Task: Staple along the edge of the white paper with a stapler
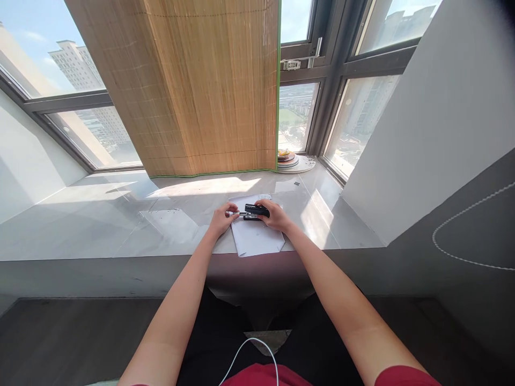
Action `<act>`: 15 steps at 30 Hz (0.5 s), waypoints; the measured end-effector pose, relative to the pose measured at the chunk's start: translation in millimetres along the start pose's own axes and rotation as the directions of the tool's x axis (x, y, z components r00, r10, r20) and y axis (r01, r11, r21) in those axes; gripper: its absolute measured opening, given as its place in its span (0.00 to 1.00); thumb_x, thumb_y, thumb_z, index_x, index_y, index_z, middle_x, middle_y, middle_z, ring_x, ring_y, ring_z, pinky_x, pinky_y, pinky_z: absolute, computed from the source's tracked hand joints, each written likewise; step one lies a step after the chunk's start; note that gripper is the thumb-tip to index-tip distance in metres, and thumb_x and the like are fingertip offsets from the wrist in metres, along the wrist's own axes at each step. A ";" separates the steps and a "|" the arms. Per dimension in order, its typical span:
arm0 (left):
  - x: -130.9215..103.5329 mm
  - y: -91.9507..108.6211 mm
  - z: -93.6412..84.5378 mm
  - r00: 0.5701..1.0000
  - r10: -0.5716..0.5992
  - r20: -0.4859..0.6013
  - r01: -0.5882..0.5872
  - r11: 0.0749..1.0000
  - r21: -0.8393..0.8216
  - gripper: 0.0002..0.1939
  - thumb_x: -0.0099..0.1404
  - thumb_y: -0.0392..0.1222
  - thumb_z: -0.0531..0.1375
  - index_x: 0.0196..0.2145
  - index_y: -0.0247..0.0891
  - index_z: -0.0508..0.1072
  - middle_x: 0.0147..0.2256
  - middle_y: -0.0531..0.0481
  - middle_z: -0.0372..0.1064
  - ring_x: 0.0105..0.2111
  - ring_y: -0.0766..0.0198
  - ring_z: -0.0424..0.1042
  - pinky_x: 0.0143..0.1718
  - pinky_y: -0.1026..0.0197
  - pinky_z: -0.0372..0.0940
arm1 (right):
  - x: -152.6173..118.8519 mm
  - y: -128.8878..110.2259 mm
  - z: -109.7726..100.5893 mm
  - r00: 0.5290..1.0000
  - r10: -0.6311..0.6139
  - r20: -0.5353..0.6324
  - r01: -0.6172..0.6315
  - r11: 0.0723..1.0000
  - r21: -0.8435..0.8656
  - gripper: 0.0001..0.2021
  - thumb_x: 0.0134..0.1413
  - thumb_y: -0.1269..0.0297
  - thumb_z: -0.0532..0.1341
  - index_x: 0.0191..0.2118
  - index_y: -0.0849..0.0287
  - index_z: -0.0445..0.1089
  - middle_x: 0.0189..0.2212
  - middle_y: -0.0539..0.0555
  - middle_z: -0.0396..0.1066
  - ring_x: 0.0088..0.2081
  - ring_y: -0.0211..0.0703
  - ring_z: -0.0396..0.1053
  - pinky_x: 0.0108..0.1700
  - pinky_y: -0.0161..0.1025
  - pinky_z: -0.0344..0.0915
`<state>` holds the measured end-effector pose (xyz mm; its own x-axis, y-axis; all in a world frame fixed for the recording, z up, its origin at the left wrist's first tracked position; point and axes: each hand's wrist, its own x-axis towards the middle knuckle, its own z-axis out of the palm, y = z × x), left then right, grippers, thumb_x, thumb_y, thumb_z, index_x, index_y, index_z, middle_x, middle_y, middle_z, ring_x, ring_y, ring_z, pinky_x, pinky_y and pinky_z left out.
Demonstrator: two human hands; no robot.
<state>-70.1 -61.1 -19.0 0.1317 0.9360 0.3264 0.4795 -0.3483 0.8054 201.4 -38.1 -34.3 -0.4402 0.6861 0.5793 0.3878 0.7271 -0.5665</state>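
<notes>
A black stapler (256, 210) lies sideways over white paper sheets (257, 238) on the windowsill. Its top arm and base look parted, and a thin metal piece sticks out toward the left. My right hand (276, 214) is wrapped round the stapler's right end. On the other side, the fingers of my left hand (222, 219) are pinched at the tip of that metal piece. Whether they also hold a small staple strip is too small to tell. Beyond the paper, a small grey strip (296, 184), perhaps staples, rests on the sill.
The light stone windowsill (100, 225) ends at a front edge close to the paper. A bamboo blind (213, 91) hangs down to its back. Stacked plates (287, 161) stand in the back right corner. A white cable (257, 339) loops over my lap; a bead chain (442, 252) hangs right.
</notes>
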 end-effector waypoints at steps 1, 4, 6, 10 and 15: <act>-0.3 -0.3 -0.4 1.000 -0.001 0.001 0.001 1.000 0.003 0.14 0.60 0.46 0.68 0.43 0.42 0.77 0.41 0.47 0.82 0.47 0.53 0.80 0.42 0.55 0.69 | 0.0 0.0 0.1 1.000 0.000 0.001 0.000 1.000 0.001 0.20 0.57 0.69 0.66 0.55 0.52 0.71 0.51 0.57 0.76 0.51 0.55 0.74 0.54 0.50 0.70; -1.1 -1.8 -1.7 1.000 0.005 -0.003 -0.005 1.000 0.014 0.12 0.60 0.46 0.67 0.42 0.42 0.79 0.42 0.46 0.81 0.47 0.53 0.79 0.43 0.54 0.70 | 0.5 0.0 0.1 1.000 0.003 0.006 -0.003 1.000 0.007 0.20 0.57 0.69 0.66 0.55 0.52 0.70 0.51 0.57 0.76 0.52 0.55 0.74 0.55 0.50 0.70; -1.4 -3.5 -2.3 1.000 0.005 -0.009 -0.005 1.000 0.014 0.10 0.60 0.46 0.66 0.40 0.42 0.80 0.42 0.46 0.81 0.46 0.53 0.79 0.44 0.53 0.70 | 1.1 0.9 -0.1 1.000 0.010 0.007 -0.010 1.000 0.015 0.20 0.57 0.70 0.65 0.55 0.51 0.70 0.51 0.56 0.76 0.53 0.55 0.74 0.55 0.51 0.70; -2.0 -6.8 -3.5 0.999 -0.017 -0.036 0.016 0.999 -0.031 0.10 0.60 0.44 0.66 0.40 0.42 0.80 0.42 0.46 0.81 0.44 0.54 0.79 0.46 0.52 0.72 | 2.7 6.5 -0.6 0.999 0.042 -0.032 -0.041 0.998 0.038 0.20 0.55 0.71 0.65 0.54 0.51 0.72 0.50 0.56 0.77 0.52 0.55 0.74 0.56 0.52 0.70; -3.4 -6.2 -4.9 0.997 -0.032 -0.076 0.030 0.999 -0.028 0.11 0.60 0.48 0.67 0.40 0.42 0.79 0.41 0.47 0.81 0.41 0.54 0.79 0.43 0.53 0.72 | 2.9 11.3 -0.7 0.993 0.081 -0.082 -0.075 0.994 0.077 0.21 0.51 0.72 0.65 0.52 0.51 0.75 0.46 0.54 0.78 0.50 0.55 0.75 0.57 0.55 0.69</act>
<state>-77.7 -62.4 -22.6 0.0498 0.9401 0.3372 0.4588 -0.3215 0.8284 205.1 -28.0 -38.6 -0.3389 0.7426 0.5776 0.3567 0.6695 -0.6516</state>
